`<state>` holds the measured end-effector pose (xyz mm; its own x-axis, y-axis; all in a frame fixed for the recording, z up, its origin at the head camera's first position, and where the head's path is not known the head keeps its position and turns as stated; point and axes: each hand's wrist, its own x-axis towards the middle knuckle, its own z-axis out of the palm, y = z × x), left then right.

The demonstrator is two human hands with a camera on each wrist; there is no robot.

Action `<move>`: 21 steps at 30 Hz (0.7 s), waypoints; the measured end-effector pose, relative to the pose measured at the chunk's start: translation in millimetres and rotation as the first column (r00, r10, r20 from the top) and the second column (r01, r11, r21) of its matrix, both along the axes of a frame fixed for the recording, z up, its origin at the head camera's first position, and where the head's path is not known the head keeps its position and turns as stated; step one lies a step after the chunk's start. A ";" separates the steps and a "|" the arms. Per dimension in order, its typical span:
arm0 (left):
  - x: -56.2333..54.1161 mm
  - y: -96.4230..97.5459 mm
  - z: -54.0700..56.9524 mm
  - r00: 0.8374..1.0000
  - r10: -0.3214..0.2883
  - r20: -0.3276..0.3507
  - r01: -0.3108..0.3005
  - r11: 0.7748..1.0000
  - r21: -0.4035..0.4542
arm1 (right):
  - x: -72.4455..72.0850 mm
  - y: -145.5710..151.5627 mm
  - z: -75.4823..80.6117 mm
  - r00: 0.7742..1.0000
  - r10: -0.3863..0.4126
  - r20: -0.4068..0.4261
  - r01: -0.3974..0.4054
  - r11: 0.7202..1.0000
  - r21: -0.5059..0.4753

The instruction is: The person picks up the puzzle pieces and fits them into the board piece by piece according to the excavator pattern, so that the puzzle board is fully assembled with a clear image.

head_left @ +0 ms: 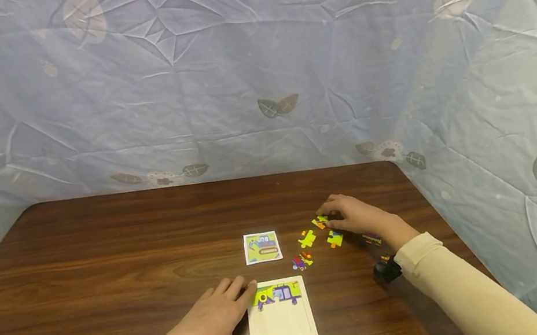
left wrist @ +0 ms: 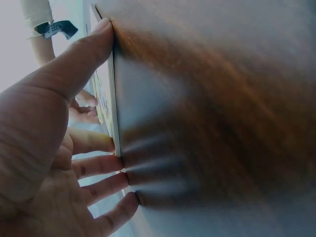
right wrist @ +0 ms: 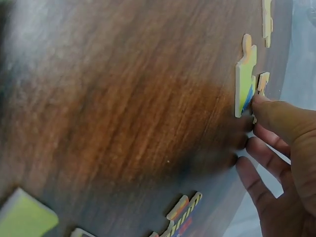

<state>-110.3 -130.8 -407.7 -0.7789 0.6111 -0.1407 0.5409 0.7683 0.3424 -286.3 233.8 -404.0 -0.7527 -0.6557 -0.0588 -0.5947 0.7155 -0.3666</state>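
Nearest the viewer, the left hand (head_left: 216, 319) lay spread wide along the left side of a pale puzzle tray (head_left: 283, 329), its thumb against the lower left corner and its fingers reaching the upper left; the left wrist view showed the thumb on the tray's rim. Joined pieces (head_left: 288, 292) showing part of a purple vehicle on green filled the tray's far part, with the bare base exposed below.

To the right, a cream sleeve (head_left: 466, 282) and a black wrist device (head_left: 387, 270) led to the right forearm. An orange piece (head_left: 385, 258) showed just beside the device, and a striped piece (head_left: 372, 239) lay near the forearm.

Beyond the tray's far edge lay a red-and-purple cluster (head_left: 300, 263), then a green piece with a blue patch (head_left: 335, 238) and a plain yellow-green piece (head_left: 307, 239). Left of these was a white-bordered card (head_left: 262, 247) printed with a digger.

Farthest among the loose pieces, a yellow-and-orange piece (head_left: 319, 223) lay at the right hand (head_left: 355, 217), whose thumb and forefinger stood narrowly apart about it; whether they gripped it could not be told. The brown table (head_left: 101, 241) ended at a wrinkled, leaf-patterned sheet (head_left: 213, 82).
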 end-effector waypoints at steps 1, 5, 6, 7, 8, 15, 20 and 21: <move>0.3 -0.3 -0.1 1.000 0.001 0.000 -0.001 1.000 0.002 | -0.4 -0.7 -0.5 1.000 -0.003 -0.001 0.003 1.000 -0.001; 0.9 -1.2 -0.4 1.000 0.004 0.009 -0.004 1.000 0.010 | -1.5 -2.1 -3.1 1.000 -0.025 -0.004 0.025 1.000 -0.003; 1.1 -1.3 -0.5 1.000 0.005 0.015 -0.005 1.000 0.012 | -1.3 -2.5 -3.8 0.999 -0.035 -0.004 0.035 0.999 -0.001; 1.0 -1.2 -0.5 1.000 0.005 0.023 -0.005 1.000 0.014 | -1.1 -2.5 -4.2 0.999 -0.045 -0.001 0.045 0.999 0.002; 0.9 -1.0 -0.5 1.000 0.003 0.028 -0.004 1.000 0.015 | -0.8 -2.4 -4.5 0.999 -0.047 -0.006 0.047 0.999 0.006; 1.0 -0.7 0.4 0.999 0.003 0.035 -0.003 1.000 0.012 | 2.8 -3.6 -4.3 0.998 -0.068 -0.016 0.069 0.996 0.051; 1.2 -0.5 1.0 0.999 0.012 0.043 -0.012 1.000 0.014 | 3.5 -4.4 -3.6 0.997 -0.066 -0.034 0.068 0.996 0.053; 1.2 -0.5 0.9 0.999 0.014 0.046 -0.015 1.000 0.014 | 3.8 -4.3 -3.3 0.997 -0.068 -0.035 0.070 0.996 0.049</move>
